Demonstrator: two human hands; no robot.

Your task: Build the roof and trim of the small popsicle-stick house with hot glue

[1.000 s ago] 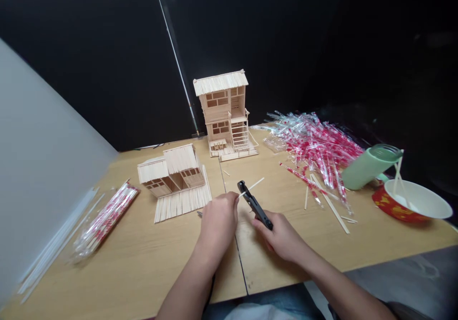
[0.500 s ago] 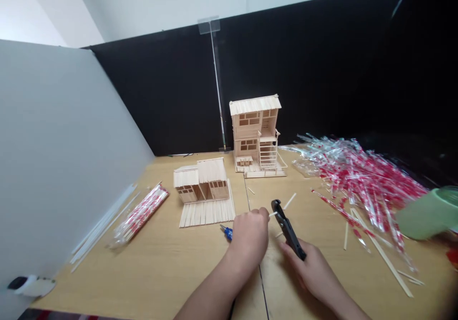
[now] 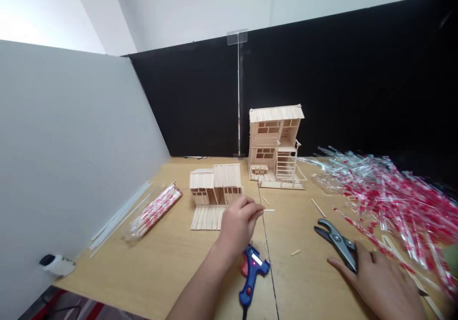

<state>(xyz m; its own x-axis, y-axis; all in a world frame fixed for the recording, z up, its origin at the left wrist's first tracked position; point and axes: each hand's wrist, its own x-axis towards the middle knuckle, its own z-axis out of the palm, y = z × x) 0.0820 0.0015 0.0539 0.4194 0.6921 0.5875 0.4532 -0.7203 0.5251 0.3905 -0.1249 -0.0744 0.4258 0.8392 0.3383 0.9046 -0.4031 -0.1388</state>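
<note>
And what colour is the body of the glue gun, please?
The body of the glue gun is blue; it shows best in the head view.

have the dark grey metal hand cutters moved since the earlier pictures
Yes, the cutters moved right, farther from the thin black tabletop seam.

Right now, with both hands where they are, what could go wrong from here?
The blue glue gun shows a red light close to the left hand; its hidden nozzle might burn the skin. The short stick, held near one end, could slip. The pliers, jaws open near the right hand, might nip a finger.
</note>
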